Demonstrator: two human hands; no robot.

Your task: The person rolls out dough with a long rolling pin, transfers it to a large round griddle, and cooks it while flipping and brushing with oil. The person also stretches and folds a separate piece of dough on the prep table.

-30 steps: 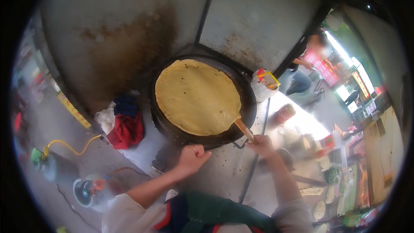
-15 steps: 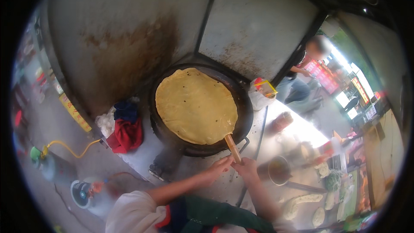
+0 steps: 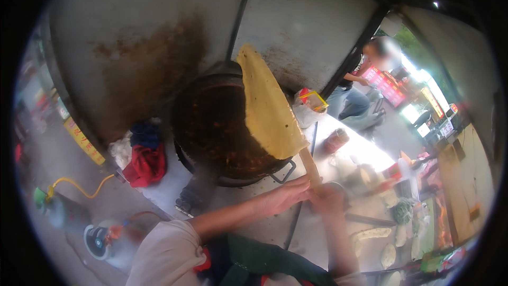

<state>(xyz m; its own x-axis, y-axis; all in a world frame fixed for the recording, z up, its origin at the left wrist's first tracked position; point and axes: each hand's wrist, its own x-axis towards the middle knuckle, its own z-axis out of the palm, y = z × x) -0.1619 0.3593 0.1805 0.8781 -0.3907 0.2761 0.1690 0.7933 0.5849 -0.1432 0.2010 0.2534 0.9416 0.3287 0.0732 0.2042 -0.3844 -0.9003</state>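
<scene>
A large thin yellow flatbread (image 3: 269, 110) is raised and tilted over the right side of a round black griddle pan (image 3: 203, 122), its underside out of sight. Under its near corner runs a flat wooden stick (image 3: 309, 165). My right hand (image 3: 328, 200), somewhat blurred, is closed round the lower end of the stick. From the left, my left hand (image 3: 291, 193) meets the same stick with its fingers closed against it, just above the right hand. Dark, oily patches cover the bared pan surface.
Red and blue cloths (image 3: 148, 164) lie left of the pan. To the right are a jar (image 3: 335, 141), a white bag (image 3: 307, 114) and several pale dough pieces (image 3: 388, 255). Gas cylinders (image 3: 63, 212) stand at lower left. Metal walls (image 3: 301, 16) rise behind; a person (image 3: 354, 85) sits beyond.
The flatbread, flat in the pan before, has been lifted on the stick and swung right, baring most of the pan. Both hands have moved right and slightly up in the picture.
</scene>
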